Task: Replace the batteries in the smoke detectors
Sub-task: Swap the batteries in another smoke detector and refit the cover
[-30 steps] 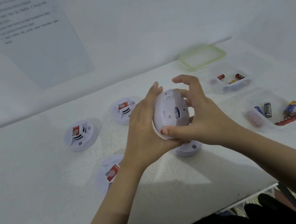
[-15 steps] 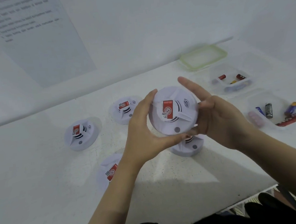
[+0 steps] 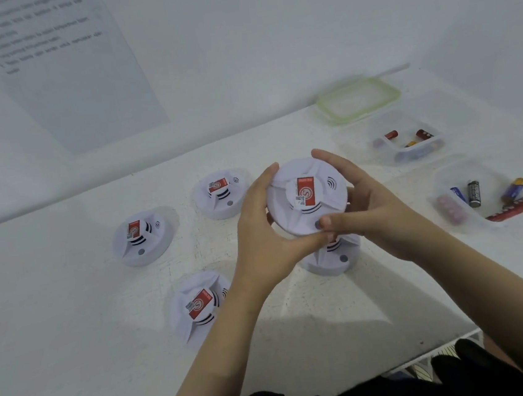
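Smoke detector, held face-up at frame centre above the table.
Left hand and right hand both gripped its rim; step probably twisting the housing, next needing counter-turning hands.

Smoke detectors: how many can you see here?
5. The held detector sits between left hand and right hand; a half-hidden detector lies beneath; on the table: leftmost detector, rear detector, nearest detector. No others visible.

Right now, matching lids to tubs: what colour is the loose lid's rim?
Lid rim: pale green, head view.
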`<state>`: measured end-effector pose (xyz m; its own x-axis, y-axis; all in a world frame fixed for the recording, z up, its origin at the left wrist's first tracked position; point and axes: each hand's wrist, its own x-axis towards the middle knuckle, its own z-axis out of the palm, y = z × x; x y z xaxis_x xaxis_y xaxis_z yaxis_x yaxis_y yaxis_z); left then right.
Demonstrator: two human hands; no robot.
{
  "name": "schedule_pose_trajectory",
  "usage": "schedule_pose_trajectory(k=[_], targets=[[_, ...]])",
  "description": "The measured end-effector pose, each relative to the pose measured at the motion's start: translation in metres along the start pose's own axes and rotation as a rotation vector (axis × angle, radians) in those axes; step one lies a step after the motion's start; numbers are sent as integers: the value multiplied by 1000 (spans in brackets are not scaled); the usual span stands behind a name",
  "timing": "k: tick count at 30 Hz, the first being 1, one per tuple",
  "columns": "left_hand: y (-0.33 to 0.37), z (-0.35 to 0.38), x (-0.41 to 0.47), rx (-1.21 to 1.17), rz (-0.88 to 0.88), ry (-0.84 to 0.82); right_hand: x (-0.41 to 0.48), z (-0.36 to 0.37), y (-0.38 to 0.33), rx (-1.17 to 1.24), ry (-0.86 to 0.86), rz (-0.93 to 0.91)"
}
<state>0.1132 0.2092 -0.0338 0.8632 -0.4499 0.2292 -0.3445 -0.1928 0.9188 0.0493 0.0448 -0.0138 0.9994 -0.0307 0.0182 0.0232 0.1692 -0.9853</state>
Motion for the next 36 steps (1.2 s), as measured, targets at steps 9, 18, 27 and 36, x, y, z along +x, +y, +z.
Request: schedule_pose_trajectory(k=[9, 18, 27, 36], targets=[[-3, 4, -5, 18, -16, -25, -2, -3, 8, 48, 36, 14], [-2, 1, -5, 42, 22, -27, -2, -4, 11, 61, 21, 3], [-1, -4, -3, 38, 30, -61, -4, -4, 12, 71, 15, 1], [-4, -9, 0, -69, 24, -196, -7, 0, 8, 58, -25, -42]])
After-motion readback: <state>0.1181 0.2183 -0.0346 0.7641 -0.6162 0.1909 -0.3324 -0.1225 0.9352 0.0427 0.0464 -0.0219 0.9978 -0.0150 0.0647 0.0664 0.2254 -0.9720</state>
